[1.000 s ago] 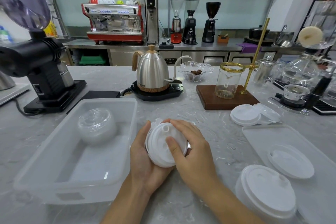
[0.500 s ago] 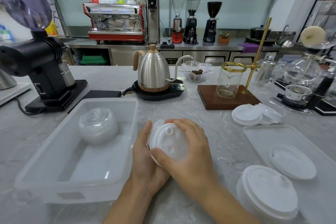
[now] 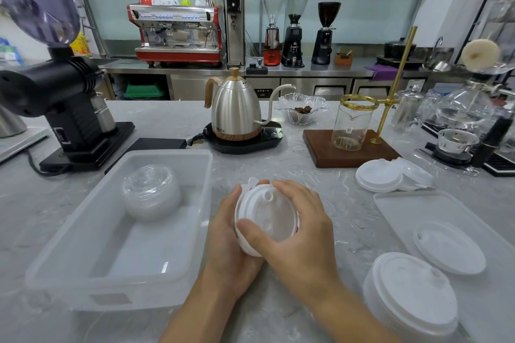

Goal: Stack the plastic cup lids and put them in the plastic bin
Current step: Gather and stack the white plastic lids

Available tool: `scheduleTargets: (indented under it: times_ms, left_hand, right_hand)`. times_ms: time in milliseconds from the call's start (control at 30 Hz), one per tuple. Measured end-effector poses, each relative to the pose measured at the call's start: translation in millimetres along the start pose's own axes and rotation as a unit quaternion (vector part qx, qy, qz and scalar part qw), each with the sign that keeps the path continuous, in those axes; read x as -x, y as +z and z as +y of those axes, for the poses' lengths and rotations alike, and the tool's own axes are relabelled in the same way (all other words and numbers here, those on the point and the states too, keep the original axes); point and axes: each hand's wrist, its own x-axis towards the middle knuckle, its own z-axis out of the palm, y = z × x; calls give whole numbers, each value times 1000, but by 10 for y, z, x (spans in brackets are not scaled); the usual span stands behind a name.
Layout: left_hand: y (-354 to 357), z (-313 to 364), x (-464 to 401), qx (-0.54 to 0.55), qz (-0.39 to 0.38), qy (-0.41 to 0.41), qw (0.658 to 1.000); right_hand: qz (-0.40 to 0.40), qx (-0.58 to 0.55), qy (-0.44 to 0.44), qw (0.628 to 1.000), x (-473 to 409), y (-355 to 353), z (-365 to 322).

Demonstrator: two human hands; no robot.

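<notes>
A small stack of white plastic cup lids (image 3: 266,218) is held between both hands, just right of the translucent plastic bin (image 3: 117,291). My left hand (image 3: 227,234) cups the stack from below and behind. My right hand (image 3: 299,234) wraps over its top and right side, thumb on the near rim. Inside the bin, at its far left, stands a stack of clear domed lids (image 3: 152,192). More white lids lie around: a tall stack (image 3: 412,291) at the near right, a single lid (image 3: 448,246) on the flat tray (image 3: 404,200), and a loose pile (image 3: 380,175) further back.
Behind the hands stands a steel gooseneck kettle (image 3: 237,108) on its black base. A black coffee grinder (image 3: 64,97) is at the far left, a glass beaker (image 3: 352,125) on a wooden stand at the back right, siphon glassware (image 3: 462,120) at the far right.
The right hand has slid further over the top of the lid stack, and the stack has tilted slightly. The left hand stays under it.
</notes>
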Motion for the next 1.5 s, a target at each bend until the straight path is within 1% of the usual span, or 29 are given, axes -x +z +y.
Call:
scheduleTargets:
  times_ms: [100,233,367,467,567,800,933,1067,1133,1267,1400,1500]
  left_hand:
    - [-8,-20,2,-4,4,8,1000]
    - [-19,-36,4,25,12,13,1000]
    - [-20,-26,13,50,14,12,999]
    - [-27,-16,20,57,5,8,998]
    - [-34,-3,26,50,-7,-5,999]
    - [20,-14,-4,16,-27,-1,1000]
    - [72,-34,-5,6,-11,-10,1000]
    - [70,-35,7,20,-1,-39,999]
    - [43,-35,3,25,3,-34,999]
    - [6,-49,-15,18,1,-24,1000]
    - [-4,-63,-36,20,4,-24,999]
    - [4,-93,-47,20,-3,-35,999]
  right_hand:
    - [-17,5,0,1000,12,29,14]
    - [-42,20,6,999,20,50,66]
    - [-70,22,30,997,26,52,100]
    - [-72,57,-5,996,17,63,111]
    - [-82,74,-1,994,21,89,156]
    - [-61,109,19,992,11,99,64]
    - [-74,115,24,990,32,104,65]
    - [-77,83,27,993,80,135,74]
    - [-66,71,26,995,109,158,79]
    - [-86,99,17,991,147,174,85]
    - [-65,85,35,994,88,80,-18]
    - [-50,56,26,997,34,-156,-176]
